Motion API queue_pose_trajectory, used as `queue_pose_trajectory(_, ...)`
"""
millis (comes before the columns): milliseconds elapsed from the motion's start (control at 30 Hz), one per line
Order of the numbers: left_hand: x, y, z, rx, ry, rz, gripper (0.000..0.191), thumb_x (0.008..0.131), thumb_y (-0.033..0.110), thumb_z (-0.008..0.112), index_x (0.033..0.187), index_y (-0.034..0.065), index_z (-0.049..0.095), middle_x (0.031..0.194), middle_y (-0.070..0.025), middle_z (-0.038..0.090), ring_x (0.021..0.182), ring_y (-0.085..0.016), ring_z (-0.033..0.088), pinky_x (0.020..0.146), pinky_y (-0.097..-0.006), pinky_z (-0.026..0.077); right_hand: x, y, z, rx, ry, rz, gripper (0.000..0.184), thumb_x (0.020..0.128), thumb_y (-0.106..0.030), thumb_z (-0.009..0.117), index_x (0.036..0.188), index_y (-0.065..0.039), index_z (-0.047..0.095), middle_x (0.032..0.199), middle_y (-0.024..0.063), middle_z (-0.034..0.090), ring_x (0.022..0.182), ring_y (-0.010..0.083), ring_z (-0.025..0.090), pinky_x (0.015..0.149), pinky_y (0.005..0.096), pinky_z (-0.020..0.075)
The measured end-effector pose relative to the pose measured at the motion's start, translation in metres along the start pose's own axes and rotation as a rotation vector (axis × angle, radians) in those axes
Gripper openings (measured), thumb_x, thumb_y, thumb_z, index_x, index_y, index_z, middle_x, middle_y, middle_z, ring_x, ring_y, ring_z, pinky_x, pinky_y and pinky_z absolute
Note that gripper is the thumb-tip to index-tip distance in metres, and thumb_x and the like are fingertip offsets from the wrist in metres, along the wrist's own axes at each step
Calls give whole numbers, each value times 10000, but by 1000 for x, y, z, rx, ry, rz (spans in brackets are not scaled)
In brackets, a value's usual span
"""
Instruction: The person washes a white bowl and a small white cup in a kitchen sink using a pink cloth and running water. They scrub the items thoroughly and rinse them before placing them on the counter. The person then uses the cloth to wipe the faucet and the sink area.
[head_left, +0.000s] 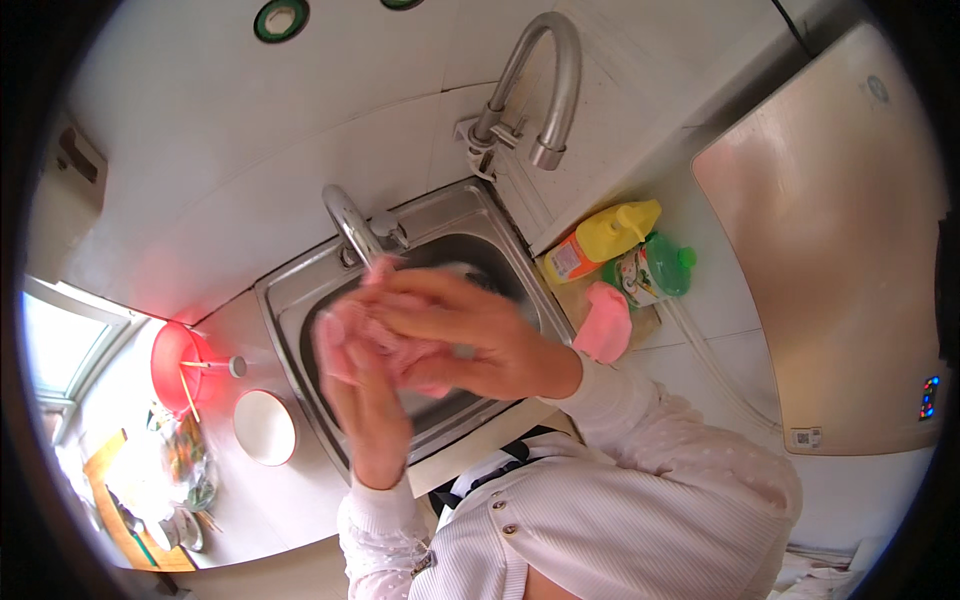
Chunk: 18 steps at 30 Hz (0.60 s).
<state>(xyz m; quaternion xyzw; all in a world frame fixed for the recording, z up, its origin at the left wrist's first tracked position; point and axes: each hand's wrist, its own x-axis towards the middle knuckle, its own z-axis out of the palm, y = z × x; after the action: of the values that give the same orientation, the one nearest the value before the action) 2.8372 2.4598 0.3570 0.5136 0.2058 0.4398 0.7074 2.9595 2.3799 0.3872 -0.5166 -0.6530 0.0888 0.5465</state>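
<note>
Over the stainless steel sink (480, 204) both hands are closed around a crumpled pink cloth (386, 322), which looks wet. My left hand (367, 420) grips it from the near left side. From the right, my right hand (480, 337) presses on the cloth with bent fingers. The hands and cloth are partly blurred. Just behind the cloth is the curved spout of a chrome faucet (349, 217); its tip is hidden. Something in the basin behind my right hand cannot be made out.
A tall steel faucet (566, 82) rises behind the sink. Right of it are a yellow bottle (600, 236), a green bottle (664, 270) and a pink cloth-like item (606, 322). On the left counter are a white bowl (264, 427) and a red basin (172, 367).
</note>
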Motion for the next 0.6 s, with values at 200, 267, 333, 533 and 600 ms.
queue_pose_trajectory(200,43,37,61,649,-430,494,366,864,184,554,1168,-13,498,1131,-162,551,938,-300,512,918,-363,327,-19,-26,-85,4,797,211,258,875,-134,569,1106,-33,513,1108,60,532,970,147,527,873,308,425)
queue_pose_trajectory(267,57,32,89,617,-257,591,364,811,152,617,1129,-6,543,1078,-127,583,949,-294,517,925,-360,311,15,-32,-106,-163,875,-68,359,859,-89,569,1190,-23,448,1088,47,533,980,135,519,866,277,422)
queue_pose_trajectory(333,71,12,113,599,-345,587,338,796,132,635,1100,1,565,1072,-121,585,944,-282,520,902,-357,336,31,-18,-135,-277,782,-204,384,818,-65,612,1177,-21,483,1079,45,535,970,130,519,859,276,425)
queue_pose_trajectory(533,81,-17,131,444,-436,327,270,788,125,649,1027,9,602,1018,-128,585,934,-240,527,823,-326,406,48,12,-134,-576,553,-119,281,707,-23,678,984,-47,639,1001,78,565,884,177,568,759,269,455)
queue_pose_trajectory(600,80,-19,131,391,-449,327,262,791,134,651,1015,6,606,986,-126,584,931,-232,528,810,-319,415,29,13,-122,-667,526,-144,234,698,-33,683,930,-53,659,957,85,578,832,201,588,703,267,467)
